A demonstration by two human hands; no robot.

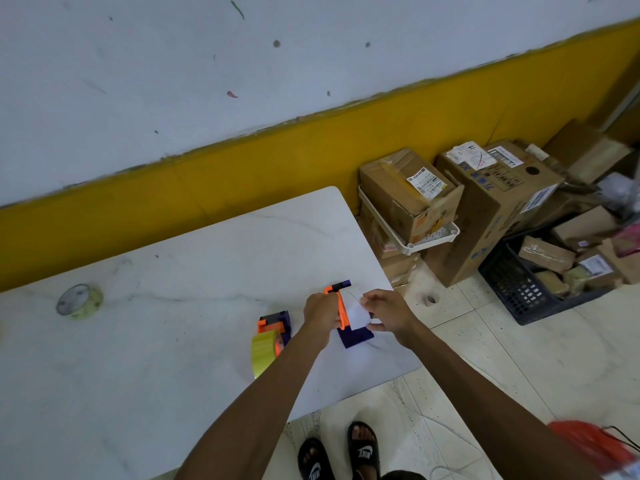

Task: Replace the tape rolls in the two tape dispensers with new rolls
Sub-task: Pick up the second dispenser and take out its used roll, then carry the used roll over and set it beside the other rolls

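A person standing at a white marble-patterned table [173, 341] works on the second of two orange-and-purple tape dispensers, with both arms reaching forward over the table's right end. The left hand [322, 311] is closed around the orange frame of the dispenser in hand [343, 311], steadying it upright on its purple base near the table's right edge. The right hand [386, 311] sits just beside it, fingertips pinched on what appears to be a strip of clear tape [356, 311] drawn out from the frame; the film is too faint to trace fully. Just to the left, the other dispenser [275, 323] rests on the table with a full yellowish roll [265, 353] on it, which suggests that one is already reloaded. Well apart, near the table's left end, a loose roll of tape [80, 302] lies flat, whether spent or spare cannot be told. The step under way looks like threading or feeding tape on the second dispenser. The next move likely calls for keeping the strip taut and straight while guiding it to the cutter end, the left hand holding the frame firm so it does not tip. Cardboard boxes [412, 195] crowd the tiled floor to the right.
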